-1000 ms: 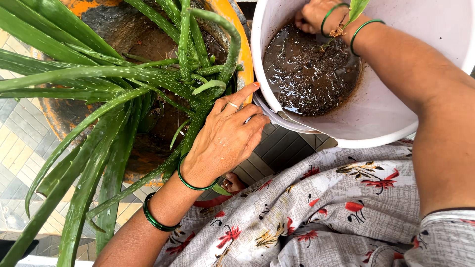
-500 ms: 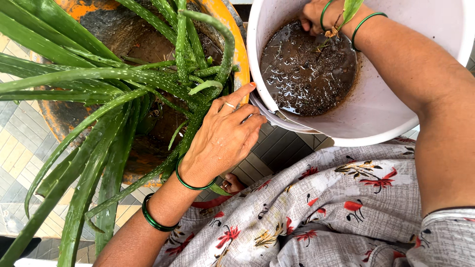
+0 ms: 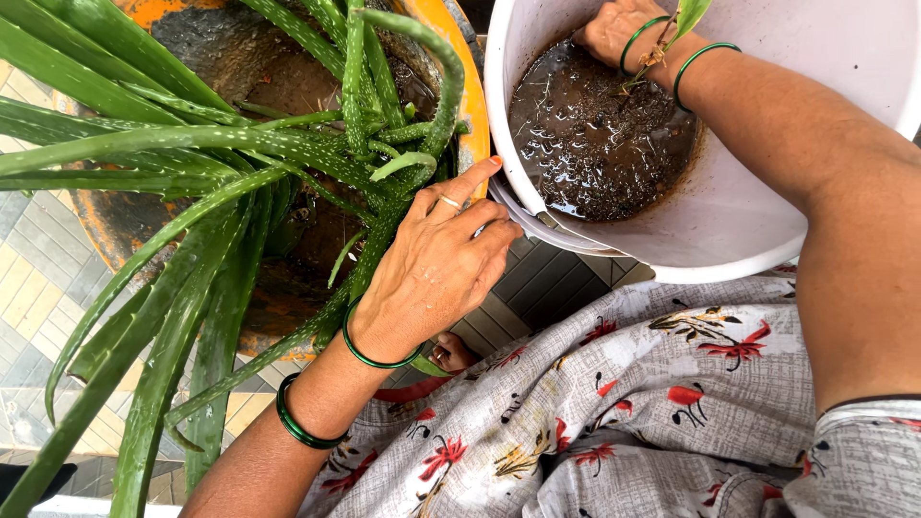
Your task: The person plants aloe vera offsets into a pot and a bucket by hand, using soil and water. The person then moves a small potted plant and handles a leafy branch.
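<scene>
Muddy brown water (image 3: 600, 144) with floating roots fills the white plastic bucket (image 3: 748, 221) at far right. The right hand (image 3: 614, 29) dips in at its far edge, grip hidden. The left hand (image 3: 436, 269), fingers loosely spread, rests against spotted green aloe leaves (image 3: 240, 153) in the orange pot (image 3: 470, 105), which the frame's top edge cuts off.

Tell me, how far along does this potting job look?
Done: the white bucket already holds wet, dark, muddy soil. In hand: the right hand is down in that mud by a small green shoot, while the left hand rests at the rim of the orange pot against the aloe plant. Left: the aloe sits in its pot.
</scene>
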